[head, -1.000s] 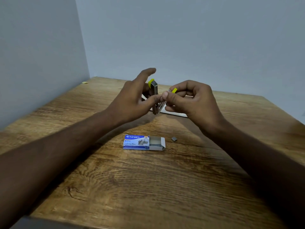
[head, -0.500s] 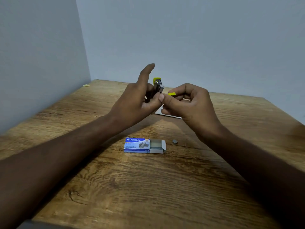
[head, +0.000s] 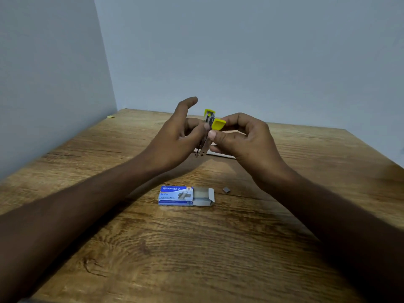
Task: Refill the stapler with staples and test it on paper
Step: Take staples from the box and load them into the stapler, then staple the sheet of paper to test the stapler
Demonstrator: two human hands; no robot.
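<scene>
A small yellow-and-metal stapler (head: 210,123) is held upright above the table, its metal end pointing down. My left hand (head: 177,136) grips it from the left with thumb and fingers, index finger raised free. My right hand (head: 242,136) pinches it from the right, thumb against the metal body below the yellow cap. A blue staple box (head: 176,195) lies on the table nearer to me, its grey tray slid out to the right. A small loose block of staples (head: 226,190) lies right of the box. A white sheet of paper (head: 220,154) lies behind my hands, mostly hidden.
The wooden table (head: 196,248) sits in a corner between a left wall and a back wall. A tiny yellow scrap (head: 110,116) lies at the far left edge by the wall.
The stapler has been turned between my hands; its yellow cap now shows by my right fingers and the metal end points down. My left index finger has lowered a little.
</scene>
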